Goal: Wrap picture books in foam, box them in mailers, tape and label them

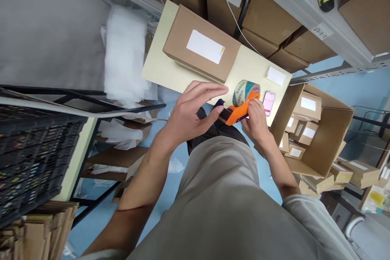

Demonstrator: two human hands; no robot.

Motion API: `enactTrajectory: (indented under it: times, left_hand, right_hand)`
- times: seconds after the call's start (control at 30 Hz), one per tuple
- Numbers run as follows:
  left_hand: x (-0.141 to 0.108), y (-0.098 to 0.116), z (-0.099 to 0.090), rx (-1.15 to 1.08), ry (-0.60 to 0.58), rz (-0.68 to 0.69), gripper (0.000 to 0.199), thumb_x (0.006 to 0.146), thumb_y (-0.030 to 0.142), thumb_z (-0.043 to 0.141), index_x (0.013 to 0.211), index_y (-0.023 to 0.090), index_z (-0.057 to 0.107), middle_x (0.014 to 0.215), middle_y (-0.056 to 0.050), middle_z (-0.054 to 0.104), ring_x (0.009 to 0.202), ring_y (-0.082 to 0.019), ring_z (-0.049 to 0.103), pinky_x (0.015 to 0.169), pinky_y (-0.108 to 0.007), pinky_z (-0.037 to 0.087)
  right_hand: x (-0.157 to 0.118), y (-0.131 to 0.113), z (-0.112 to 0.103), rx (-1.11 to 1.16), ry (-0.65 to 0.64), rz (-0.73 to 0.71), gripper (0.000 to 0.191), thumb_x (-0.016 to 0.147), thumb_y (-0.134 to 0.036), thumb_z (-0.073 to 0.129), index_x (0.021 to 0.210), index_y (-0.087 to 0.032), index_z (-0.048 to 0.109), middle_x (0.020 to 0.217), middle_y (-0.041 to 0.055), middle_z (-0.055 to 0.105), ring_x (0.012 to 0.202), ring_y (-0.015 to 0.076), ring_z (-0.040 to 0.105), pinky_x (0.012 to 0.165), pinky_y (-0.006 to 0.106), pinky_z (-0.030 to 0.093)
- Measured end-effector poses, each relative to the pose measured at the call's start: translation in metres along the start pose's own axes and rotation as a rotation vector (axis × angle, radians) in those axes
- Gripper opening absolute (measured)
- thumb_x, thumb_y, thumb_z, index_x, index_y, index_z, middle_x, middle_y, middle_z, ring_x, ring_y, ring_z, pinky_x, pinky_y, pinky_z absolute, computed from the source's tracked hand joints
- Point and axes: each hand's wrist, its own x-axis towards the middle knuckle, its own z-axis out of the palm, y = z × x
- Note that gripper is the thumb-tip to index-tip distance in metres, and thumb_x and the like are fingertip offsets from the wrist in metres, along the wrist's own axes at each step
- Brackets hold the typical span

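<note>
My right hand (257, 118) is closed round an orange tape dispenser (239, 112) that carries a wide roll of printed tape (243, 92). Beside the dispenser's dark front end, my left hand (198, 107) has its fingers stretched out and the thumb apart, with nothing held; the thumb tip is close to the dispenser, and whether it touches is unclear. A brown cardboard box (201, 42) with a white label (205, 46) lies on the pale yellow table (160, 65), just beyond my left hand.
A phone (268, 103) and a white label card (275, 76) lie on the table's right part. To the right, a large open carton (330, 138) holds several small boxes. Shelves with boxes (268, 15) stand behind; a black crate (33, 158) is at left.
</note>
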Motion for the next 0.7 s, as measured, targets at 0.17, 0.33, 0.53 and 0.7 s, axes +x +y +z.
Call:
enactTrajectory:
  times: [0.17, 0.33, 0.53, 0.7]
  left_hand:
    - [0.004, 0.004, 0.000, 0.049, -0.081, 0.054, 0.027, 0.111, 0.035, 0.065, 0.133, 0.030, 0.080, 0.123, -0.007, 0.083, 0.119, -0.027, 0.075, 0.112, -0.050, 0.061]
    - [0.007, 0.001, 0.000, 0.093, -0.048, 0.089, 0.016, 0.107, 0.035, 0.073, 0.119, 0.031, 0.082, 0.114, -0.005, 0.082, 0.109, -0.025, 0.076, 0.107, -0.047, 0.061]
    - [0.013, -0.005, 0.001, 0.130, -0.031, 0.113, 0.015, 0.110, 0.043, 0.072, 0.104, 0.031, 0.081, 0.108, -0.005, 0.081, 0.103, -0.025, 0.074, 0.099, -0.046, 0.062]
    - [0.006, -0.008, 0.000, 0.123, -0.017, 0.123, 0.018, 0.113, 0.043, 0.068, 0.105, 0.032, 0.081, 0.100, -0.005, 0.081, 0.097, -0.025, 0.076, 0.093, -0.046, 0.063]
  right_hand:
    - [0.007, -0.003, -0.012, -0.120, 0.014, -0.087, 0.028, 0.103, -0.012, 0.050, 0.126, -0.023, 0.061, 0.104, 0.0091, 0.070, 0.100, 0.0310, 0.067, 0.101, 0.058, 0.059]
    - [0.011, -0.001, -0.018, -0.186, 0.013, -0.114, 0.034, 0.094, -0.004, 0.050, 0.120, -0.022, 0.061, 0.102, 0.0090, 0.070, 0.101, 0.0304, 0.067, 0.100, 0.055, 0.060]
    - [0.012, 0.004, -0.022, -0.222, -0.011, -0.093, 0.034, 0.094, -0.004, 0.053, 0.123, -0.020, 0.063, 0.106, 0.0112, 0.072, 0.105, 0.0311, 0.069, 0.104, 0.056, 0.060]
    - [0.013, 0.008, -0.024, -0.210, -0.034, -0.076, 0.032, 0.099, -0.007, 0.053, 0.126, -0.019, 0.066, 0.108, 0.0123, 0.074, 0.107, 0.0320, 0.070, 0.108, 0.057, 0.059]
